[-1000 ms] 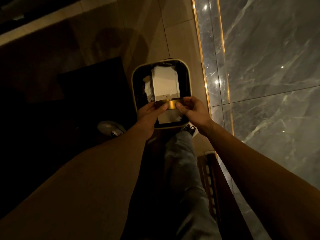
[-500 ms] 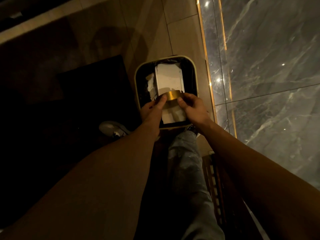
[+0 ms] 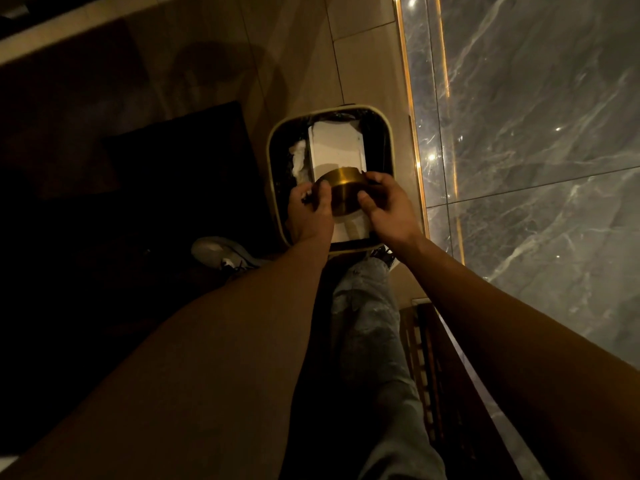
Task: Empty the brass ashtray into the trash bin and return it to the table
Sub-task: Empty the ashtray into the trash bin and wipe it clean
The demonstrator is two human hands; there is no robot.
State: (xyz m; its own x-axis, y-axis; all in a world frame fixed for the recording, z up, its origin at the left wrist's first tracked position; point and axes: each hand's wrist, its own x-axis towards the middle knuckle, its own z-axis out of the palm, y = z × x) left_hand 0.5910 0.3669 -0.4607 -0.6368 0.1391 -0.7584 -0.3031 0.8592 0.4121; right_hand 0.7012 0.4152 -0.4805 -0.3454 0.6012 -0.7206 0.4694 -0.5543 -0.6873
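My left hand (image 3: 309,212) and right hand (image 3: 388,206) clamp the tipped brass ashtray (image 3: 347,195) between them over the trash bin (image 3: 388,140) below; smooth metal could slip and drop in.

Legible text: none found in the head view.
Brass ashtray (image 3: 347,194): plain brushed metal, no engraving or brand visible.
Trash bin (image 3: 388,140): rim and liner unmarked.
White paper in bin (image 3: 335,147): blank on the visible face.
Marble wall (image 3: 536,133): veining only, no signs.
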